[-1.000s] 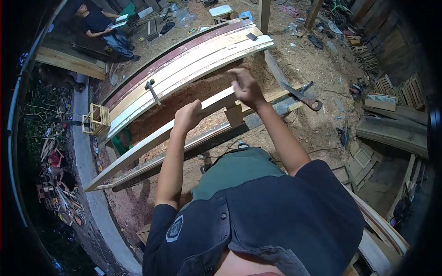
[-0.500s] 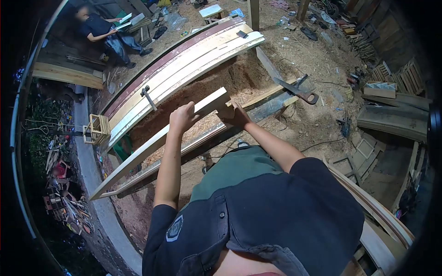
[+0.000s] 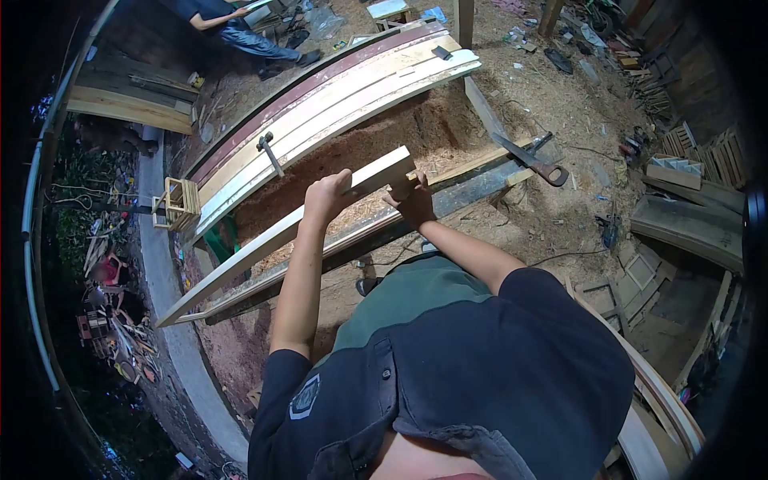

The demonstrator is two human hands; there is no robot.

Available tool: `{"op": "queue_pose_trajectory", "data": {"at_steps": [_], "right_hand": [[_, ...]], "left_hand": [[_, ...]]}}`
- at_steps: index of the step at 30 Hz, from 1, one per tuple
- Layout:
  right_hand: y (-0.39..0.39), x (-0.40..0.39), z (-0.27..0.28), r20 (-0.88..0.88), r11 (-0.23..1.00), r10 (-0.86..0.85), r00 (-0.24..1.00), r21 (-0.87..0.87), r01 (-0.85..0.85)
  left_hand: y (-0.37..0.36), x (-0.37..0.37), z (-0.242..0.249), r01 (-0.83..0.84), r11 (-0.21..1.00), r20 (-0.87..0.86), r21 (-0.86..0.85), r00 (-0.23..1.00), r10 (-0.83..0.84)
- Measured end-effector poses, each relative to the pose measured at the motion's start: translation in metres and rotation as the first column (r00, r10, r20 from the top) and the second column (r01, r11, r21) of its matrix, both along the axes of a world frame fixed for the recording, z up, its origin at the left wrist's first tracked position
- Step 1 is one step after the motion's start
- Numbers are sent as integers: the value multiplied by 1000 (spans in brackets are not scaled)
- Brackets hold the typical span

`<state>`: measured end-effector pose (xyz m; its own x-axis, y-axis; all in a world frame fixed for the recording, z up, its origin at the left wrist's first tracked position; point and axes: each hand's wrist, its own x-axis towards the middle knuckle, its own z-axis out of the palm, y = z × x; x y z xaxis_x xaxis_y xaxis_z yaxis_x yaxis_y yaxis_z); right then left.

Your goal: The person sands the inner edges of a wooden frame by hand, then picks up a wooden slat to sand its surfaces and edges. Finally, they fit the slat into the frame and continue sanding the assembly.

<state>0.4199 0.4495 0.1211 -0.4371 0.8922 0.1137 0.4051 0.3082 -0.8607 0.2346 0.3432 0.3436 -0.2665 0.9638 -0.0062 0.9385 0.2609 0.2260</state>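
Observation:
A long pale wooden plank [image 3: 268, 237], held on edge, slants from the lower left up to its cut end near the middle. My left hand [image 3: 326, 198] is closed over its upper edge, a short way back from that end. Close below the plank's end, my right hand [image 3: 414, 206] has its fingers curled beside the plank's face. A small yellowish spot shows at those fingertips; I cannot tell what they hold. Under the plank runs a narrow bench [image 3: 460, 196] of long timbers. On its right end lies a handsaw [image 3: 532, 162] with a wooden handle.
Beyond the bench, long boards [image 3: 336, 104] carry a hammer [image 3: 270, 152] and a small dark block [image 3: 442, 53]. A small wooden frame stack [image 3: 178, 203] stands at their left end. Another person [image 3: 240, 32] is at the upper left. Sawdust covers the ground; a power tool [image 3: 610, 230] lies right.
The view has shifted, so the benches sit slightly lower and farther right. My right hand's fingers have moved up beside the plank's end. My left hand keeps its hold.

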Motion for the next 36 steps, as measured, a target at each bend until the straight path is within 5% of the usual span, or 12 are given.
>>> {"op": "queue_pose_trajectory", "data": {"at_steps": [5,8,17,19,36], "right_hand": [[-3,-1,7,78,993,-15,997,119,6],[-4,3,26,-44,999,-47,998,8,47],[-4,1,24,82,997,-29,996,74,23],[-7,1,35,36,993,-37,999,-111,41],[-9,6,35,-52,997,-28,998,-78,24]], "left_hand": [[0,0,0,11,1000,22,7,1000,-11],[0,1,0,29,999,8,24,1000,-29],[1,-1,-6,17,999,-9,47,1000,-16],[2,-1,-6,30,997,3,67,1000,-30],[-2,2,-10,40,998,-32,47,999,-39]]}}
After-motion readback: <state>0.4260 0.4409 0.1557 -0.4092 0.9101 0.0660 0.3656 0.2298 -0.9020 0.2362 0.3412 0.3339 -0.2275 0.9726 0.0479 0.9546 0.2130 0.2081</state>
